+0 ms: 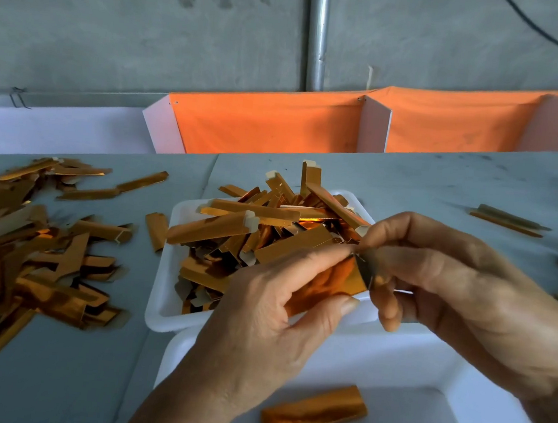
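- Head view: our left grip [260, 312] and right grip [462, 285] are both clamped on one copper foil strip [332, 282], held over the far tray [160, 312] toward 5 o'clock.
- The near tray [375, 362] at 6 o'clock holds a folded strip [313, 413]; a loose pile [25, 253] lies on the bench [82, 363] at 9 o'clock.

- Grey table [412, 177], scuffed.
- Left: loose pile of gold strips [26, 246].
- Centre: white tray [164, 302] heaped with strips; a short strip [156, 231] lies just beside it.
- Nearest: second tray [427, 358], close against the first.
- Far right: two strips [507, 220].
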Tool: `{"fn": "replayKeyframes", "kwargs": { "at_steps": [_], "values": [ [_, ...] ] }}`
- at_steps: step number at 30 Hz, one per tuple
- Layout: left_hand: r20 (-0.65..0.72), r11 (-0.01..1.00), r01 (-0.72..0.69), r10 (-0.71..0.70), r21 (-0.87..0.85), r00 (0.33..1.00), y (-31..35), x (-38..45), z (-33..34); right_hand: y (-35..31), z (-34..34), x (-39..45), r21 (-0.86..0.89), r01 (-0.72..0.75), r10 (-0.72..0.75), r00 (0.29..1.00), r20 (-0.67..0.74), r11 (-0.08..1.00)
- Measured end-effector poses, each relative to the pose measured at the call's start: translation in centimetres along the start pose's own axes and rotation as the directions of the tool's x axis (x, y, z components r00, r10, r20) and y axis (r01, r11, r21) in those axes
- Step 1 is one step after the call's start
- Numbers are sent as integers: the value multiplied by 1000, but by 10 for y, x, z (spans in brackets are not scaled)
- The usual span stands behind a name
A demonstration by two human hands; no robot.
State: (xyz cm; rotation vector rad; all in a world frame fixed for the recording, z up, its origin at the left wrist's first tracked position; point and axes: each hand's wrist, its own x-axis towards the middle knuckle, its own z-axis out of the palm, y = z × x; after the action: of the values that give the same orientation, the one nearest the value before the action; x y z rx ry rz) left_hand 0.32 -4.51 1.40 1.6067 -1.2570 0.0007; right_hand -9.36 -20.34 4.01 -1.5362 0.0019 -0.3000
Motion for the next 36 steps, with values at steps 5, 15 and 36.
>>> {"fn": "replayKeyframes", "kwargs": {
  "at_steps": [5,15,36],
  "values": [
    [40,1000,2,-1,-20,999,1,0,-1,6,-6,2,191,-71,63,997,47,979],
    [75,999,24,-21,-49,997,0,0,0,2,-2,2,69,-89,89,996,4,994],
    [-13,916,-240,258,323,966,7,5,2,1,-4,4,30,-111,111,994,5,993]
  ]
}}
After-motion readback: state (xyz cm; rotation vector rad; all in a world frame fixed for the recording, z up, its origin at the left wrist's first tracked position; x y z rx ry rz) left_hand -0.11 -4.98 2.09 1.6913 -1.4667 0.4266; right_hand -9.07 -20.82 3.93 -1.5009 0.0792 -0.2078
